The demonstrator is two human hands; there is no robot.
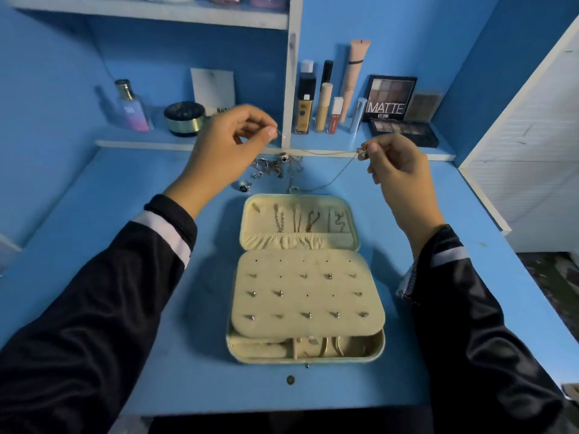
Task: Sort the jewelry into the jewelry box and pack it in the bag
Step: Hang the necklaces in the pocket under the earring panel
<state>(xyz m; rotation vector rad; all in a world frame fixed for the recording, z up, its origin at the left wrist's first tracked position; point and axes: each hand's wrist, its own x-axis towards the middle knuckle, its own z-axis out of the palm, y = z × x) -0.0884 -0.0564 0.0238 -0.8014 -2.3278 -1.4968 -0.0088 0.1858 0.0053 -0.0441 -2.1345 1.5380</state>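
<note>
Stretching necklace (360,153) across upper centre of frame, one end pinched in left hand (238,133), pendant end pinched in right hand (398,164). Probably straightening it to hang untangled in lid of open box (305,355), lower centre. Leaving pile (275,167) above box unsorted.

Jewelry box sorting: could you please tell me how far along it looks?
Done: several chains hang in the lid and studs sit on the earring panel of the jewelry box. In hand: the left hand and right hand pinch a necklace stretched between them. Still to do: the loose pile and a ring behind the box; no bag is in view.
</note>
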